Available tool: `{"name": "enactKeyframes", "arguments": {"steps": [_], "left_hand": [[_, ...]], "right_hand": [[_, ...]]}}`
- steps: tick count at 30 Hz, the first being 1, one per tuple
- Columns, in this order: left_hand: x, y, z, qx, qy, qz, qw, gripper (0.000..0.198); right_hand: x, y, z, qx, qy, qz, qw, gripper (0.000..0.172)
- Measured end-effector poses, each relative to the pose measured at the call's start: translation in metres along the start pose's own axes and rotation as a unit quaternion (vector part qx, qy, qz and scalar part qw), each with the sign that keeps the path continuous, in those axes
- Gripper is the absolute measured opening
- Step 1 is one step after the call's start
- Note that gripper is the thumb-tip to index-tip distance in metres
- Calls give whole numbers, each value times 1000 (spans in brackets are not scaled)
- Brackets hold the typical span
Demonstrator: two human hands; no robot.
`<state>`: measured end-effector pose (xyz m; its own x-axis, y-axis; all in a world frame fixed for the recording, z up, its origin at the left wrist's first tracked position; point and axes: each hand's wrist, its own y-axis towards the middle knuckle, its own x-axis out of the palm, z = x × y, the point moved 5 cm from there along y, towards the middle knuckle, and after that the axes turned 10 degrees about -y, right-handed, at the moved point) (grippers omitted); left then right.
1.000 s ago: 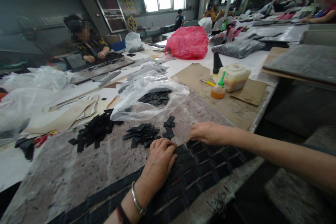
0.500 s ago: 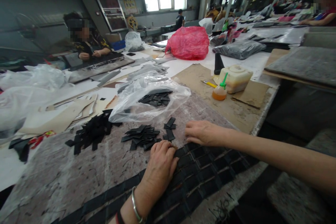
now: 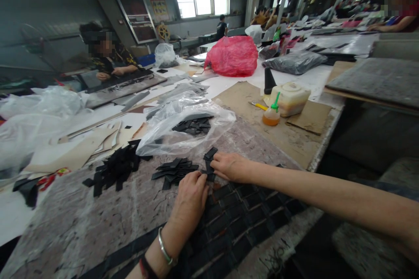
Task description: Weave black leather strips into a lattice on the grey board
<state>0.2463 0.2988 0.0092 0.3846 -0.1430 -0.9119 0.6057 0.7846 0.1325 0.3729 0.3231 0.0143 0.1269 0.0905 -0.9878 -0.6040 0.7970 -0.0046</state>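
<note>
My left hand (image 3: 191,198), with a silver bangle at the wrist, is closed over the upper left edge of the rows of black pieces (image 3: 242,222). Its fingers are bent together, and whatever they hold is hidden. The fingers of my right hand (image 3: 232,167) are closed on a small black rectangular piece (image 3: 208,165) just beyond those rows. Another black piece (image 3: 210,153) lies by its fingertips. To the left of both hands sits a loose pile of stiff black pieces (image 3: 176,169), and farther left a heap of softer-looking black pieces (image 3: 114,165).
A clear plastic bag (image 3: 153,139) holds more black pieces. Beyond my right hand are a bottle of orange liquid (image 3: 271,115), a yellow-handled tool (image 3: 258,105) and a whitish jug (image 3: 293,98). A red bag (image 3: 232,56) stands farther back. A person (image 3: 113,63) works across the table.
My right hand has moved left from the rows of black pieces to the loose pieces. My left hand has shifted slightly left. The view has turned a little.
</note>
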Motion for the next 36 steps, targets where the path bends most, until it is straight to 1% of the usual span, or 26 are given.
{"name": "enactKeyframes", "arguments": {"steps": [2, 5, 7, 9, 11, 13, 15, 18, 20, 23, 25, 29, 32, 36], "left_hand": [[-1, 6, -4, -16, 15, -4, 1000, 29], [-2, 11, -6, -22, 34, -27, 999, 26], [-3, 14, -5, -20, 42, -42, 998, 23], [-4, 17, -4, -16, 49, -55, 997, 22], [-3, 20, -4, -8, 55, -66, 996, 20], [-2, 24, -4, 4, 60, -77, 995, 19], [0, 27, -5, 17, 64, -90, 994, 18], [3, 29, -6, 41, 67, -105, 991, 21], [4, 30, -6, 55, 68, -111, 990, 24], [3, 32, -5, 68, 69, -122, 988, 26], [0, 35, -3, 74, 66, -128, 987, 25], [-4, 40, -2, 81, 53, -133, 986, 19], [-4, 43, -6, 81, 50, -132, 987, 13], [-3, 42, -7, 79, 57, -126, 987, 12]], "right_hand": [[-2, 1, 1, 10, 9, 9, 1000, 24], [-1, 6, -1, 5, 5, -4, 1000, 30], [0, 12, -4, -12, -5, -16, 1000, 29], [-1, 16, -6, -34, -23, -19, 999, 23], [-3, 14, -6, -66, -42, -17, 997, 20], [-6, 4, 0, -74, -46, -9, 996, 21], [-9, -15, 15, -46, -19, 9, 999, 23], [-12, -53, 44, 1, 64, 53, 997, 26], [-10, -76, 60, 5, 133, 76, 988, 26], [-2, -100, 75, 1, 209, 71, 975, 29], [4, -108, 80, 6, 220, 52, 974, 31], [11, -113, 82, 20, 174, 29, 984, 39], [10, -112, 77, 31, 154, 37, 987, 32], [10, -107, 67, 16, 135, 36, 990, 25]]}}
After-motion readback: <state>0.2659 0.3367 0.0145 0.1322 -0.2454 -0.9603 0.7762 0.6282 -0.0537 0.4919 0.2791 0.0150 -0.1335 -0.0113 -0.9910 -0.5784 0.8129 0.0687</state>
